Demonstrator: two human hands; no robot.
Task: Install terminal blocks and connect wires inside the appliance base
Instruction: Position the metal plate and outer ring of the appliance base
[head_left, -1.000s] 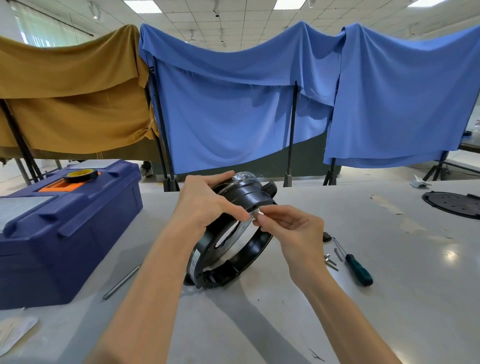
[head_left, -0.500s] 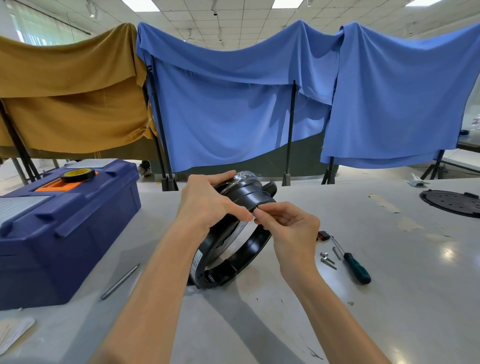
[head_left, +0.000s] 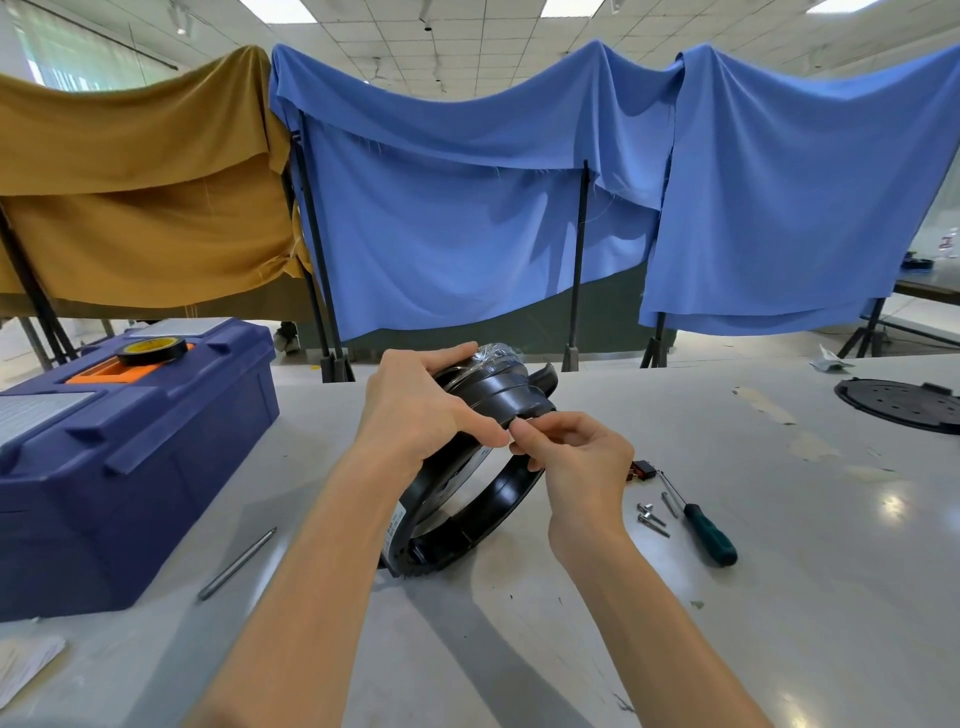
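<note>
Blue drapes (head_left: 467, 218) and an ochre drape (head_left: 130, 171) hang under ceiling panels (head_left: 519, 31).

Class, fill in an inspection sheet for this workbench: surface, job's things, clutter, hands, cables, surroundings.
Surface: grey table, scuffed, with glare spots.
Job's things: black base tilted up on its edge; screwdriver, screws and a black-and-red part lie to its right.
Clutter: blue toolbox with a tape roll on its lid; rod beside it; disc at far right; paper at near left.
Hands: left hand grips the base's upper rim; right hand pinches something small at that rim, hidden by its fingers.
Cables: nothing seen.
Surroundings: blue cloths and a brown cloth draped over stands behind the table.
</note>
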